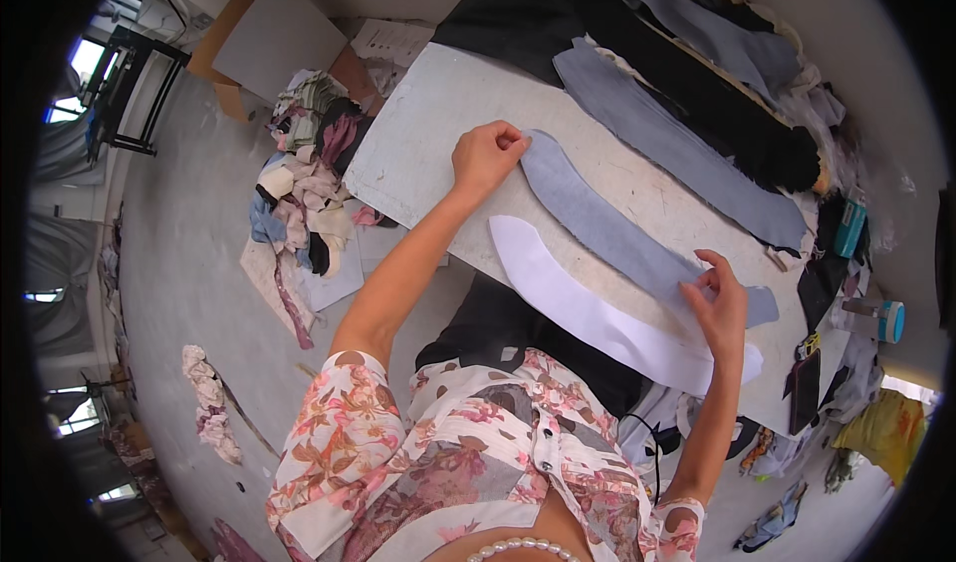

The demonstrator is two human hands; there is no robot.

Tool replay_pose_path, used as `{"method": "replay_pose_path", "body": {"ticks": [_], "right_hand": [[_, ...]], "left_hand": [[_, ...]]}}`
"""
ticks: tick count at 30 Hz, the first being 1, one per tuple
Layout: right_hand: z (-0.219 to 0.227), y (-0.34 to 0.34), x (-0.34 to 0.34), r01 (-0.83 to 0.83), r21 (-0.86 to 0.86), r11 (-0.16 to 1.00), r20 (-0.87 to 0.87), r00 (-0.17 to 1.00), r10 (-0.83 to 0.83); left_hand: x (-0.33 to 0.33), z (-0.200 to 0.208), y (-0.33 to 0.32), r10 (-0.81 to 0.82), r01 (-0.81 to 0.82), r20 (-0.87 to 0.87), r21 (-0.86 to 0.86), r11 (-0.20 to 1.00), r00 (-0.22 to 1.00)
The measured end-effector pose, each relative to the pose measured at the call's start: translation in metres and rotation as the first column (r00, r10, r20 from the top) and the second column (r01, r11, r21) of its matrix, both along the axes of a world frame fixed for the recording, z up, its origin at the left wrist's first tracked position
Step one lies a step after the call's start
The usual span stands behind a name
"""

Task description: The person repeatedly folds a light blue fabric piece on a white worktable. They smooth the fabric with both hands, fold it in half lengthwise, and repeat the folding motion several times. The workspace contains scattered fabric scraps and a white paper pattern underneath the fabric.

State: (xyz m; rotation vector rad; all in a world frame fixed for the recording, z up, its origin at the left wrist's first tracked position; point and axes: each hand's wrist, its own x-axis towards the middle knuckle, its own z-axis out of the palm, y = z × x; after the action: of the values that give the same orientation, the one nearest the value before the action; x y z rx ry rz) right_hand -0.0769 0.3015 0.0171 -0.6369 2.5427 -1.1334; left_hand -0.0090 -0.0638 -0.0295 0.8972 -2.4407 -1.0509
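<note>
A long curved strip of blue-grey fabric [597, 209] lies on the pale work table in front of me. My left hand [488, 157] pinches its far left tip, thumb and fingers pressed together. Over its other end is my right hand [715, 298], fingers bent and spread apart, resting on or just above the cloth. I cannot tell whether those fingers touch it. Nearer my body, a white curved piece of similar shape [573, 288] lies along the table's near edge, its right part passing under my right wrist.
Stacked blue-grey fabric pieces [687, 144] and black fabric [697, 84] cover the table's far side. A phone-like dark slab [805, 393] and a clear jar with a blue lid [876, 318] stand at the right. Scraps [309, 204] heap beside the table's left edge.
</note>
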Motion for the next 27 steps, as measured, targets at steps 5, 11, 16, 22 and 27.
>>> {"method": "replay_pose_path", "body": {"ticks": [5,11,16,22,27], "right_hand": [[-0.002,-0.002,-0.003,-0.01,0.015,1.0,0.006,1.0,0.01],[-0.005,-0.003,-0.007,-0.037,0.06,0.998,-0.055,0.998,0.04],[-0.005,0.0,-0.012,-0.01,0.047,0.999,-0.017,1.0,0.011],[-0.015,-0.001,-0.015,0.009,0.077,0.997,-0.07,0.998,-0.003],[-0.016,-0.002,-0.014,0.02,0.098,0.995,-0.073,0.997,-0.013]], "left_hand": [[-0.001,0.012,0.001,-0.011,0.015,0.099,-0.036,0.999,0.995],[-0.004,0.008,0.043,-0.31,0.299,0.077,-0.556,0.775,0.948],[-0.016,-0.009,0.052,-0.395,0.505,0.315,-0.503,0.701,0.863],[-0.022,-0.009,0.044,-0.397,0.504,0.31,-0.531,0.681,0.864],[-0.021,0.013,0.081,-0.567,0.607,0.274,-0.569,0.555,0.776]]}}
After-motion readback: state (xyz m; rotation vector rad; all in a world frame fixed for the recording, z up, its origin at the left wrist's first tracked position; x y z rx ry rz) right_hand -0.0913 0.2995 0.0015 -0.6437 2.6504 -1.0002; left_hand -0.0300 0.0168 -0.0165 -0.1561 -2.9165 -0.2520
